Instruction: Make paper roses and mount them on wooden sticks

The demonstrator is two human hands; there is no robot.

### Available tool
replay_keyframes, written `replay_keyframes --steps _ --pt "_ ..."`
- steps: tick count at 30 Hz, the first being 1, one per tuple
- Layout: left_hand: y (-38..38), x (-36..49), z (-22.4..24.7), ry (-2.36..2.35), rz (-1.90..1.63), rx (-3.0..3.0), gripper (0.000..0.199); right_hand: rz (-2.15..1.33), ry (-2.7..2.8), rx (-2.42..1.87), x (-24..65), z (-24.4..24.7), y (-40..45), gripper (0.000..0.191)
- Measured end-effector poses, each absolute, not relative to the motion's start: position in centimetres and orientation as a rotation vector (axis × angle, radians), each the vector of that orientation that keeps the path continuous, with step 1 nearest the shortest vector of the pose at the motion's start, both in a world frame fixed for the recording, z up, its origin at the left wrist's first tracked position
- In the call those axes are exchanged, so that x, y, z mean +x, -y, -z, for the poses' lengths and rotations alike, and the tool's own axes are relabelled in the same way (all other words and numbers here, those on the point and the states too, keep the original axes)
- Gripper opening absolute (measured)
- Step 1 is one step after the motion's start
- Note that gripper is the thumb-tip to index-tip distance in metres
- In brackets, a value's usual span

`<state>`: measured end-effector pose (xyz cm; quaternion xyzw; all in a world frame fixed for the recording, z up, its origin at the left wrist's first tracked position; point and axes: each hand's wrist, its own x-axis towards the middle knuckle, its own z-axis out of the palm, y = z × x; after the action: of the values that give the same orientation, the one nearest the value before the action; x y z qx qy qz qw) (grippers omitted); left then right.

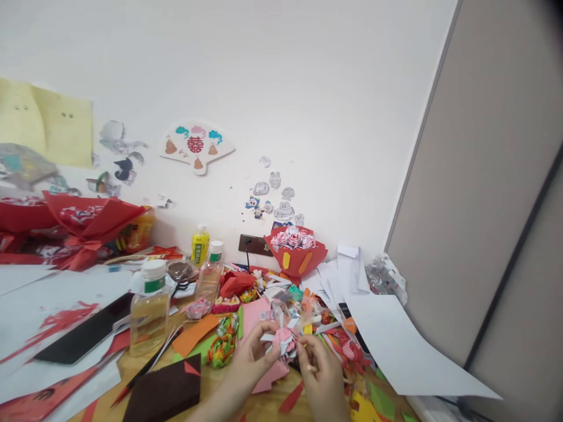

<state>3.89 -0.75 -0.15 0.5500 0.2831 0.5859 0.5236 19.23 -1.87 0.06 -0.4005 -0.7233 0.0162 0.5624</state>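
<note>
So the flower, pink and white paper by the look of it, is up between both hands, held above the cluttered table. Left hand has thumb and fingers pinching its left side, right hand is pinching the right edge with the fingertips. Can't make out the exact folds at this size.

Just behind and below it there's a pink sheet, partly covered by the hands and scraps. Left of that you get a green and orange braided thing, an orange sheet and, nearer the front edge, a dark brown card. Past those stands a clear bottle with a white cap and yellowish liquid, and a flat black slab lies just beside it.

Over on the right, a big white sheet lies at a slant. Behind the pile, near the wall, a bouquet in red wrap stands upright, with more red wraps at far left. A fan with little drawings is up on the wall.
</note>
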Motion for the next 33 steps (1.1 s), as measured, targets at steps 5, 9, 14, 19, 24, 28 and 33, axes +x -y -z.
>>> replay_keyframes --steps 5,9,14,19,24,28,33 --pt "1.1 3.7 -0.4 -0.710 -1.376 1.335 0.042 -0.216 1.687 -0.925 19.3 -0.2 1.4 0.026" --pt "1.5 3.7 -1.1 -0.747 -1.348 1.362 0.041 -0.155 1.697 -0.919 19.5 -0.4 1.5 0.021" --pt "1.3 3.9 -0.9 -0.788 -1.408 1.431 0.039 0.094 1.783 -0.904 19.6 -0.5 2.1 0.023" --pt "1.1 3.8 -0.6 -0.773 -1.446 1.435 0.034 0.159 1.795 -0.928 19.7 -0.4 2.0 0.021" --pt "1.1 3.8 -0.6 -0.746 -1.436 1.422 0.034 0.150 1.812 -0.931 19.6 -0.3 1.8 0.022" --pt "1.3 3.8 -0.8 -0.754 -1.425 1.423 0.034 0.131 1.859 -0.936 19.7 -0.2 1.7 0.028" --pt "1.3 3.8 -0.8 -0.769 -1.424 1.418 0.033 0.037 1.849 -0.947 19.8 -0.3 1.6 0.023"
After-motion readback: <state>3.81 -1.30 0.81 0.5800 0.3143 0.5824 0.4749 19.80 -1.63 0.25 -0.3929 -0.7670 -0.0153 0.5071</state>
